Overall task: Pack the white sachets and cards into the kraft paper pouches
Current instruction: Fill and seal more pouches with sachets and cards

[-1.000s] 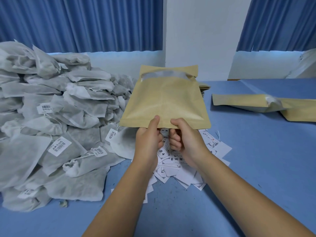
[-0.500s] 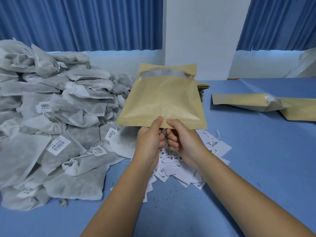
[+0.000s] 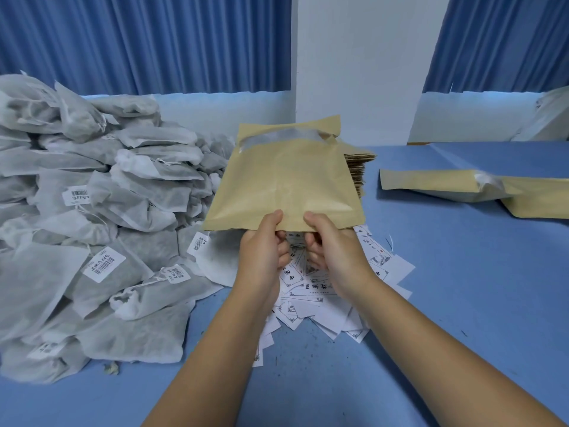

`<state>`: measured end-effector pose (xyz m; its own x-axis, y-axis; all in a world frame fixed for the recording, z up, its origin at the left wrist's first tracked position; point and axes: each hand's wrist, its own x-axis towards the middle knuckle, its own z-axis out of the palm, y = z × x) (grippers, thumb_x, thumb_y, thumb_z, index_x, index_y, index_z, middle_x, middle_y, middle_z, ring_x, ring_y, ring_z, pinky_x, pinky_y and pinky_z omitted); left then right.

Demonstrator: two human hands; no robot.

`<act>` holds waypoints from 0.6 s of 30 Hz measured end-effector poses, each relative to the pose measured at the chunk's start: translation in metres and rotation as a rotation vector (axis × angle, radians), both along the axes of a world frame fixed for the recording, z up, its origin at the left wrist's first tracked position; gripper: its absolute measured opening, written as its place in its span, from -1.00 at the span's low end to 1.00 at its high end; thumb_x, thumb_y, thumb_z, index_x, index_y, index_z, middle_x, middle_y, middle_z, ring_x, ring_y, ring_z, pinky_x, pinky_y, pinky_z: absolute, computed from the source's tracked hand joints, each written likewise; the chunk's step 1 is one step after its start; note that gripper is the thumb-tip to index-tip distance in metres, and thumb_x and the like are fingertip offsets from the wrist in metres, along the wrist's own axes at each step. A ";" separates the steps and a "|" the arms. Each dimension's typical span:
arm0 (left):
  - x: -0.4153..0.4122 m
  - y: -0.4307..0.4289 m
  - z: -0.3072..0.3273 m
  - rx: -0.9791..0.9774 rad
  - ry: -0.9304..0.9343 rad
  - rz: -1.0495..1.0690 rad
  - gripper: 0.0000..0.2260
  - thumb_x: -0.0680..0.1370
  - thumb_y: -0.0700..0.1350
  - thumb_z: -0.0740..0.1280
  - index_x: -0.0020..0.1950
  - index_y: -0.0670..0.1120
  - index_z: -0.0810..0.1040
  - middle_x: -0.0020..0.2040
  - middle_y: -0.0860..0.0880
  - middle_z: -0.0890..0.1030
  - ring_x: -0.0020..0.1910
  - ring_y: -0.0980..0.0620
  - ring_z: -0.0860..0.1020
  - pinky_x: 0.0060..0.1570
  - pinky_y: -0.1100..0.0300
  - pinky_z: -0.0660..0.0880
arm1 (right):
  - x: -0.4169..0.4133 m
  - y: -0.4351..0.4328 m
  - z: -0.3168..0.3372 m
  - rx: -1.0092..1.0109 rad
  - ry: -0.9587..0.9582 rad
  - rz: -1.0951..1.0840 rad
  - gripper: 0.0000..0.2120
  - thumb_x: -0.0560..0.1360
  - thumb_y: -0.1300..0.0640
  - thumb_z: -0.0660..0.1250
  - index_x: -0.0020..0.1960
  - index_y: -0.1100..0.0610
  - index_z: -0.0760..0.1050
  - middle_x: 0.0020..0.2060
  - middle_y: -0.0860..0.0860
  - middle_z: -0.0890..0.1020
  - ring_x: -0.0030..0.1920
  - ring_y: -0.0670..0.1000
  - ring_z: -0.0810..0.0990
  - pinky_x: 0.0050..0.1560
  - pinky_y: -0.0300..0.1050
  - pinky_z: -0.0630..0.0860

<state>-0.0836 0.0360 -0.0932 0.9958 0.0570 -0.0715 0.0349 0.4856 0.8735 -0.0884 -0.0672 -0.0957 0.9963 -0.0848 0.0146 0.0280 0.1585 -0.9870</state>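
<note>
I hold a kraft paper pouch (image 3: 286, 180) up above the table, its clear window strip at the far end. My left hand (image 3: 261, 251) and my right hand (image 3: 332, 251) both pinch its near edge, thumbs on top. Under my hands lies a loose heap of white printed cards (image 3: 311, 291). A large pile of white sachets (image 3: 92, 211) with barcode labels fills the left side of the table.
A stack of flat kraft pouches (image 3: 358, 167) sits behind the held pouch. Filled kraft pouches (image 3: 462, 186) lie at the right on the blue table (image 3: 462, 288). Blue curtains and a white wall stand behind.
My two hands have drawn slightly closer together on the pouch's near edge and the pouch has shifted a little to the left.
</note>
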 end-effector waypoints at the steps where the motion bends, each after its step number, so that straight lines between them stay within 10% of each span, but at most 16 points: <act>1: 0.000 0.001 0.000 0.004 0.002 0.020 -0.71 0.57 -0.15 0.29 -0.33 -0.08 0.31 -0.54 0.07 0.24 -0.60 0.13 0.14 -0.61 0.30 0.08 | 0.000 -0.001 0.000 0.023 -0.011 -0.011 -0.52 0.55 0.07 0.27 -0.55 0.06 0.36 -0.63 -0.06 0.27 -0.59 -0.06 0.18 -0.51 -0.23 0.17; 18: 0.011 0.014 -0.003 -0.039 0.065 0.197 -0.77 0.62 0.01 0.22 -0.20 -0.05 0.38 -0.50 0.09 0.29 -0.61 0.16 0.16 -0.65 0.33 0.08 | 0.011 -0.013 -0.002 0.222 -0.035 -0.109 -0.59 0.60 0.06 0.07 -0.34 0.13 0.49 -0.59 -0.05 0.27 -0.58 -0.06 0.13 -0.54 -0.25 0.06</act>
